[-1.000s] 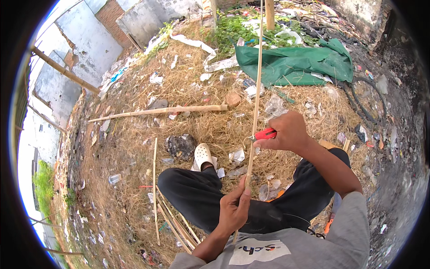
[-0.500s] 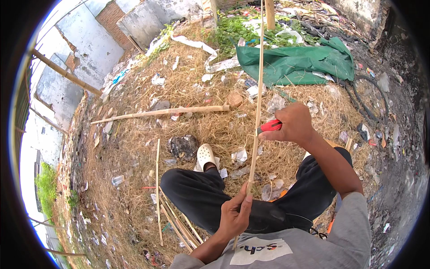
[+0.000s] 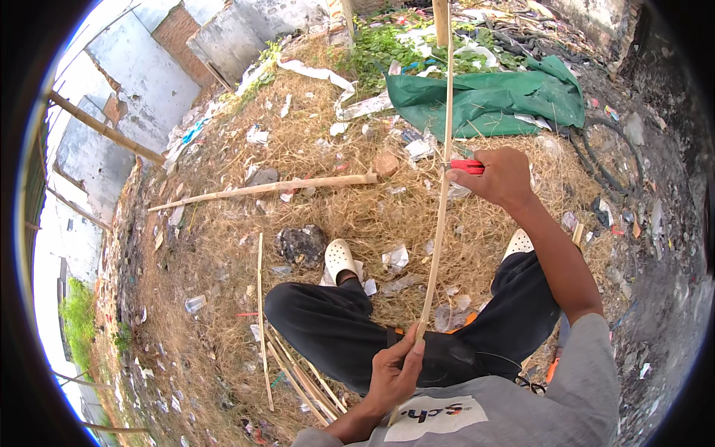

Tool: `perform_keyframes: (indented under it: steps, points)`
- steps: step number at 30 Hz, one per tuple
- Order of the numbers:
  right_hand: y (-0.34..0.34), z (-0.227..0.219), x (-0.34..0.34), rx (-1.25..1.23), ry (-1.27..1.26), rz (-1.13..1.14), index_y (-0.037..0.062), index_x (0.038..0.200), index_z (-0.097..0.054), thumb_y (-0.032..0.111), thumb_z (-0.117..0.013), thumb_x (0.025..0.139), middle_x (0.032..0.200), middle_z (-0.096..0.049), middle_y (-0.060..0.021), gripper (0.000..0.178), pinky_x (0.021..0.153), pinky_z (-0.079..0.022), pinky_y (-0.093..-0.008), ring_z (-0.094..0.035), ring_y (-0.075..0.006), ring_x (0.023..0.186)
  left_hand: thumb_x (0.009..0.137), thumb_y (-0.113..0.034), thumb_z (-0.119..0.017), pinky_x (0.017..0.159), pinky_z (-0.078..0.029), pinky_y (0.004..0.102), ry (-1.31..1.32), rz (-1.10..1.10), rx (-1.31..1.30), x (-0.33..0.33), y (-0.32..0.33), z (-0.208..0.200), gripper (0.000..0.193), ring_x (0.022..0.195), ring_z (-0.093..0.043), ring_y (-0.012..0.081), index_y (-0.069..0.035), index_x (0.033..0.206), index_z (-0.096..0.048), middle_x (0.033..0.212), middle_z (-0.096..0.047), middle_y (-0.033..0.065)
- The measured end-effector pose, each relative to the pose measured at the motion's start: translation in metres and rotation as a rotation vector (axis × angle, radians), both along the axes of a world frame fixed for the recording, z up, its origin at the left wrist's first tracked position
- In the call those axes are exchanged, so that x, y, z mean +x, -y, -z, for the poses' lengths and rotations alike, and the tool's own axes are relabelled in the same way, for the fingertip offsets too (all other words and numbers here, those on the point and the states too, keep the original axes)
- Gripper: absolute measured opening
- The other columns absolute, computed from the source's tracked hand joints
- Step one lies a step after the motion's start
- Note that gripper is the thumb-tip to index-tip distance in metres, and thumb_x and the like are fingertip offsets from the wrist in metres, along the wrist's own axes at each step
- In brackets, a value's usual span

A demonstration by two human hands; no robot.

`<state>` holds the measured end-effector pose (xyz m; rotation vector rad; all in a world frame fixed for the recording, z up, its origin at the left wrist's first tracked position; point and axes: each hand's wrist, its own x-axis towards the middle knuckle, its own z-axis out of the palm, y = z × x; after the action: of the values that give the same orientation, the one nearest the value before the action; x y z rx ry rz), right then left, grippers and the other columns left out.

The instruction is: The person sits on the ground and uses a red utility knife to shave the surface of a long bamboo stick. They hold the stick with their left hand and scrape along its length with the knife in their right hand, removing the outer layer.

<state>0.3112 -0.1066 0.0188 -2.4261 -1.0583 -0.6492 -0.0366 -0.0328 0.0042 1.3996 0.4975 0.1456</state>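
A long, thin bamboo strip [image 3: 437, 253] runs upward from my lap, bowing slightly. My left hand [image 3: 395, 372] is closed around it near its lower end, thumb along the strip. In my right hand [image 3: 503, 176] is a red-handled utility knife [image 3: 468, 166], held level. Its tip end meets the strip well above my knees; the blade itself is too small to make out. On the ground by my left leg lie several loose bamboo strips [image 3: 302, 384], with one thin strip [image 3: 262, 320] apart from them.
A longer bamboo pole [image 3: 268, 189] lies across the dry grass ahead. A dark, round stone-like lump [image 3: 302, 245] sits beside my left shoe [image 3: 339, 259]. Farther off are a green tarp [image 3: 491, 100], an upright post [image 3: 442, 22] and scattered litter.
My right hand and the knife have moved up along the strip, away from me and slightly right. The strip leans more to the right. My left hand keeps its hold low on it.
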Motion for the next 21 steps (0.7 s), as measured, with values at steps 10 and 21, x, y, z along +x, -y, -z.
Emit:
perform_keyframes:
  steps: [10,21]
  points:
    - [0.009,-0.005,0.033,0.032,-0.019,0.136,0.0087,0.053,-0.062,0.079,-0.057,0.073,0.048,-0.053,-0.0100,0.073,0.045,-0.042,-0.0405,-0.056,-0.0288,0.047,0.098,-0.009,-0.054,0.053,-0.036,0.0191,-0.028,0.139,0.173,-0.031,-0.008,-0.004,0.041,0.059,-0.041,0.0017,0.004,0.136,-0.049,0.065,-0.048,-0.0030]
    - [0.075,-0.007,0.124,0.143,-0.286,0.610,0.0028,0.065,-0.067,0.084,-0.042,0.078,0.067,-0.064,-0.0179,0.086,0.062,-0.049,-0.0431,-0.063,-0.0345,0.064,0.096,-0.008,-0.055,0.053,-0.037,0.0196,-0.088,0.336,0.215,-0.082,-0.021,0.006,0.038,0.059,-0.044,0.0014,0.004,0.132,-0.053,0.066,-0.054,-0.0022]
